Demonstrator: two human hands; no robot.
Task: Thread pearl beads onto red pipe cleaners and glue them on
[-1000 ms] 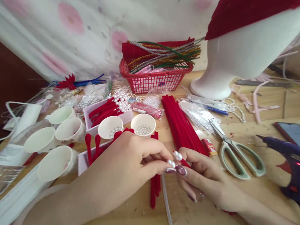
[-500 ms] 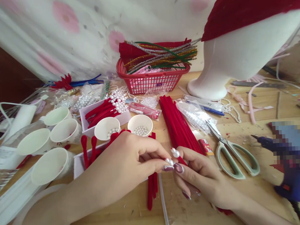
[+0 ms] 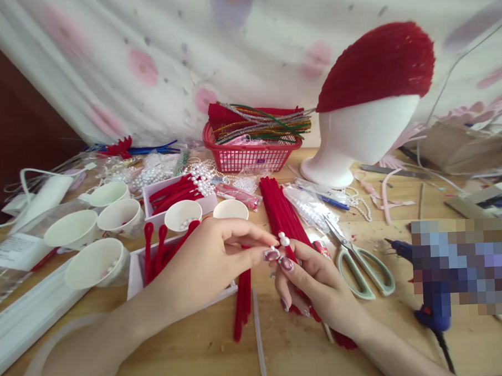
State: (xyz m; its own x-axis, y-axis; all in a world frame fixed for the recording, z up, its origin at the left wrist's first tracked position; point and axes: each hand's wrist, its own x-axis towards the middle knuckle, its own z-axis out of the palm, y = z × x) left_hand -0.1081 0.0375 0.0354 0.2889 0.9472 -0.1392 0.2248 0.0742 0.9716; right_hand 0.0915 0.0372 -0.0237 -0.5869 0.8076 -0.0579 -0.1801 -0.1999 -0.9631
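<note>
My left hand comes in from the left, thumb and forefinger pinched at a small white pearl bead partly hidden by the nails. Facing it, my right hand is closed around a red pipe cleaner, with white pearl beads clustered at its upper tip. The fingertips of both hands nearly meet; whether they touch, I cannot tell. Behind them lies a bundle of red pipe cleaners. Under my left forearm sits a white box of looped red stems.
Several paper cups stand at left, some holding beads. A red basket of pipe cleaners and a white foam head with a red cap are behind. Scissors and a blue glue gun lie at right.
The view has tilted up and shifted right, showing the whole red cap on the foam head. Both hands keep nearly the same pose, fingertips close together.
</note>
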